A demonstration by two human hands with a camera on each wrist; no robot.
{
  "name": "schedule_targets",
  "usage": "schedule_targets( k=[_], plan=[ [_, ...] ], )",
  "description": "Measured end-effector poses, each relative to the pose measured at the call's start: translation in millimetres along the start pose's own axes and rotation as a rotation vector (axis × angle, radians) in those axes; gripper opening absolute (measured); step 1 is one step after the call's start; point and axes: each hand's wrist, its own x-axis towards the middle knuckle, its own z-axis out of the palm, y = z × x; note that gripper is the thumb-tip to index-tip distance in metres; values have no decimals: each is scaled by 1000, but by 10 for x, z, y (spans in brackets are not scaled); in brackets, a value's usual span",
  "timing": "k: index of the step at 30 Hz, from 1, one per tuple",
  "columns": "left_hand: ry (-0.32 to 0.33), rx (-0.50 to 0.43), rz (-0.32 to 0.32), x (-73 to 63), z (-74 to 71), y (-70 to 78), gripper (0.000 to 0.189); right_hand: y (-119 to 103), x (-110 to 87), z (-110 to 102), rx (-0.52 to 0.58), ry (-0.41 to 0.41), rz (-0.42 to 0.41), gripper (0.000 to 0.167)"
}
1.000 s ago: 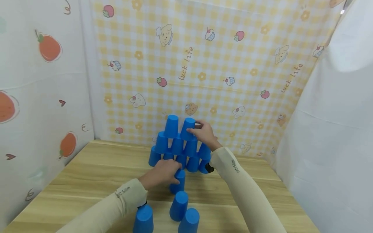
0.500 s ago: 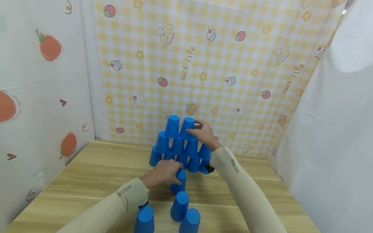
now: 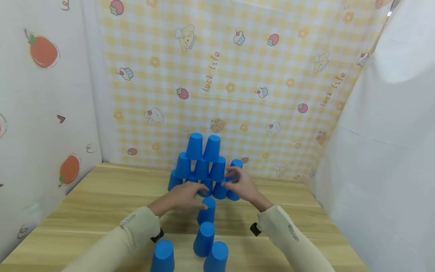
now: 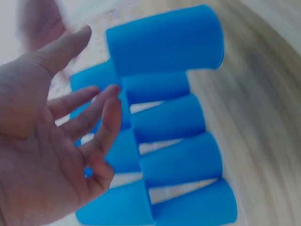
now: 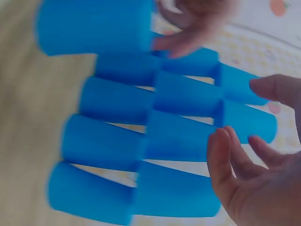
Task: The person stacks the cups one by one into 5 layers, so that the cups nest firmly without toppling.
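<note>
Blue upside-down cups stand in a stepped stack at the back of the table. Its two top cups, a left one (image 3: 194, 146) and a right one (image 3: 212, 149), sit side by side on a row of several cups. My right hand (image 3: 247, 187), fingers loosely bent and holding nothing, hovers in front of the stack's right side, below the top cups. My left hand (image 3: 183, 196) hangs beside a single cup (image 3: 207, 216) in front of the stack. The left wrist view shows its fingers (image 4: 110, 117) loosely spread, with no cup in them.
Nearer to me stand three more upside-down cups: a middle one (image 3: 204, 239), a right one (image 3: 216, 257) and a left one (image 3: 162, 257). A checked curtain (image 3: 238, 75) hangs close behind the stack. White sheets (image 3: 367, 143) bound the wooden table (image 3: 112, 200) at both sides.
My right hand has let go of the top right cup and come down toward me. That cup stays on the stack. My left hand's fingers have come away from the single cup.
</note>
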Motion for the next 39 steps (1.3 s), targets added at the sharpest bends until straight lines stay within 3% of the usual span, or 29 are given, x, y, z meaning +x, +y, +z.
schedule_targets(
  k=[3,6,9,12,18,23,28,33,39],
  plan=[
    [-40,-157,63,-148,-164,-60,54,106,-112,75,2,-92,-16,49],
    [-113,-252,106,-310,-257,-80,53,208,-186,143,13,-159,26,45],
    [-192,-262,145,-444,-291,-88,54,284,-229,206,31,-206,46,44],
    [-266,-285,224,-530,-280,-129,52,322,-262,265,52,-241,49,46],
    [-423,-374,382,-626,-253,-351,60,370,-310,365,69,-292,32,45],
    [-654,-441,429,-678,-272,-486,81,387,-339,409,64,-296,46,42],
    [-803,-460,415,-695,-265,-487,73,396,-343,426,72,-286,50,46],
    [-828,-456,355,-703,-235,-439,48,390,-329,447,77,-284,41,48],
    [-722,-407,337,-683,-173,-407,36,399,-323,482,84,-285,37,41]
  ],
)
